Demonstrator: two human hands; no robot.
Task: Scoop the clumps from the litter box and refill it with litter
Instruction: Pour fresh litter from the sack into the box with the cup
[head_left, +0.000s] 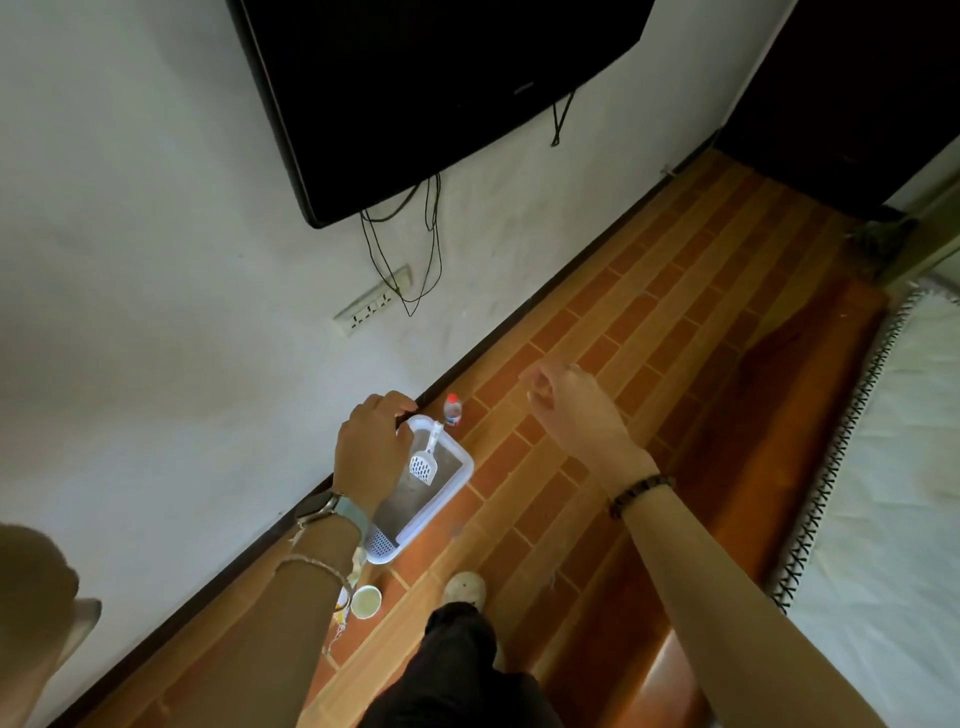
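Note:
A white litter box (464, 475) sits on the brick-pattern floor against the wall, with grey litter inside. A white slotted scoop (425, 464) lies in its far half, handle leaning on the far rim. A second slotted piece (381, 543) shows at the near end. My left hand (370, 448) hangs in the air over the box's left side, fingers loosely curled, holding nothing, and hides part of the box. My right hand (569, 402) hovers to the right over bare floor, also loosely curled and empty.
A small red-capped bottle (453, 410) stands just beyond the box. A pale cup (366, 601) and a yellow pack (342, 607) sit near my shoe (466, 587). A television (441, 88) with dangling cables hangs on the wall above a socket strip (371, 306). A bed (893, 493) lies at the right.

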